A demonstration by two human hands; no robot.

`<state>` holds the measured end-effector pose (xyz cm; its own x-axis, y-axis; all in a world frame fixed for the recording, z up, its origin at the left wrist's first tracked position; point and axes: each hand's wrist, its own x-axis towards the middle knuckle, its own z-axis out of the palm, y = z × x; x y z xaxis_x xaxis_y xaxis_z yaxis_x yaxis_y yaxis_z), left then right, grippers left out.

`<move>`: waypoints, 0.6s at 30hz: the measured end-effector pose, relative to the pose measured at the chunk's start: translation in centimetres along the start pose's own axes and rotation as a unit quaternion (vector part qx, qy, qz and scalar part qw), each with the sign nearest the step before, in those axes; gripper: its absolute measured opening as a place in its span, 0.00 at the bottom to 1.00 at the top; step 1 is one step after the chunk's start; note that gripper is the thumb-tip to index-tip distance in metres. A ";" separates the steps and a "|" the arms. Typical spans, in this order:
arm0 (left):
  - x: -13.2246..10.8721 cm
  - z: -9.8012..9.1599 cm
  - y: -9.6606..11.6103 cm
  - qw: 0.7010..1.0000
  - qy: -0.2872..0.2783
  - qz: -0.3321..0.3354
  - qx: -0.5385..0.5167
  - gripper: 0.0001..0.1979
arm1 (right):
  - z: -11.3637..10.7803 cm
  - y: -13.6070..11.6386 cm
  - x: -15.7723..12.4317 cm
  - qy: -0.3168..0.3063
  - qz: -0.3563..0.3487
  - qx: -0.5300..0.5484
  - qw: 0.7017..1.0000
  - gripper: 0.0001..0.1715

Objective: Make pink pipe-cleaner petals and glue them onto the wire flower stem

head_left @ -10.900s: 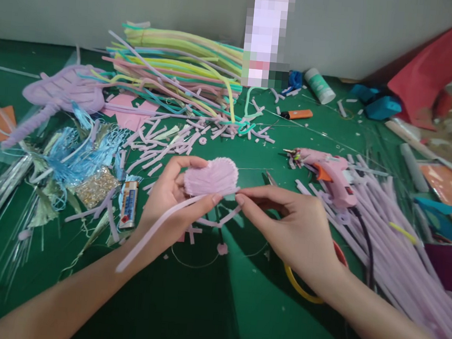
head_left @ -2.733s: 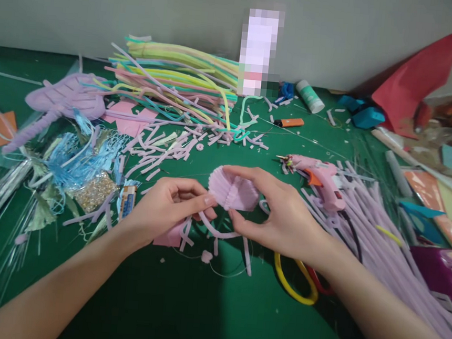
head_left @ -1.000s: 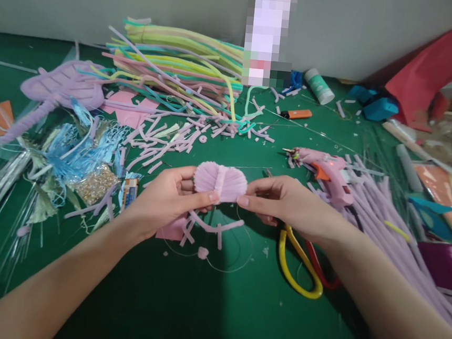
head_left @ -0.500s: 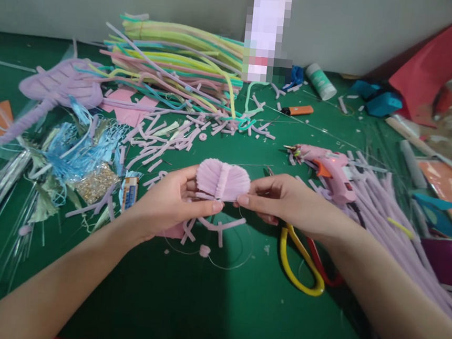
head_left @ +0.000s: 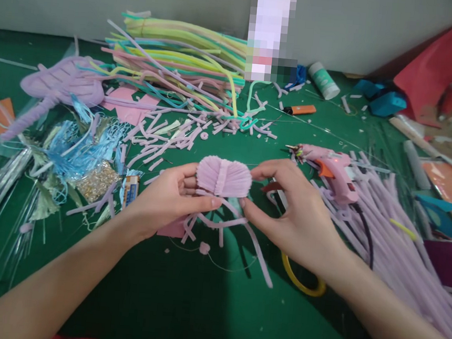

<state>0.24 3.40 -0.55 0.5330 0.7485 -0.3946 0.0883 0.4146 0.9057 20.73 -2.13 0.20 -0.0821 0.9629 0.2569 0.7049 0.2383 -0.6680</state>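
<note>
A ribbed lilac pipe-cleaner piece (head_left: 236,180), rounded like a pair of wings with a wrapped band down its middle, is held up in front of me. My left hand (head_left: 174,194) pinches it at its left and lower side. Around its right edge, my right hand (head_left: 282,201) has thumb and forefinger spread apart; whether a fingertip touches the edge I cannot tell. A loose lilac pipe cleaner (head_left: 258,251) hangs down from beneath the piece. Below my hands, a small lilac knot (head_left: 204,248) lies on a thin thread. Yellow-handled scissors (head_left: 303,287) are partly covered by my right hand.
A pink glue gun (head_left: 334,171) lies at the right, beside many lilac pipe cleaners (head_left: 393,247). Multicoloured pipe cleaners (head_left: 181,49) are heaped at the back. Cut pieces (head_left: 165,138), blue tassels (head_left: 66,142) and a bag of gold beads (head_left: 97,182) lie left. An orange lighter (head_left: 303,110) sits behind.
My right hand has let go its pinch on the piece's lower right edge and opened. A pipe-cleaner end now hangs down to the right below the piece. My left hand keeps its hold.
</note>
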 end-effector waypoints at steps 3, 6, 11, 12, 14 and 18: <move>0.0 0.0 0.1 1.000 0.014 -0.008 -0.018 0.25 | 0.3 -0.4 -0.4 0.084 -0.033 -0.051 0.995 0.13; 0.0 0.0 0.1 0.999 0.014 -0.010 -0.041 0.25 | 0.3 -0.9 -0.7 0.095 -0.092 -0.091 0.987 0.05; 0.0 0.0 -0.1 0.999 0.004 -0.004 -0.033 0.22 | 0.7 -1.3 -0.6 0.046 -0.167 -0.149 0.973 0.05; 0.0 0.1 -0.1 1.000 0.008 -0.004 -0.028 0.21 | 0.9 -1.3 -0.5 0.045 -0.176 -0.157 0.971 0.05; 0.0 0.1 -0.1 1.000 0.015 -0.001 -0.025 0.21 | 1.1 -1.3 -0.3 0.046 -0.188 -0.170 0.966 0.06; 0.0 0.2 0.0 0.999 0.029 -0.004 -0.028 0.21 | 1.4 -1.5 0.1 0.050 -0.192 -0.196 0.960 0.07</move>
<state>0.42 3.35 -0.51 0.4835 0.7728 -0.4112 0.0449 0.4472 0.8933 18.68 -2.24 0.26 -0.3351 0.7922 0.5101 0.8486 0.4889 -0.2018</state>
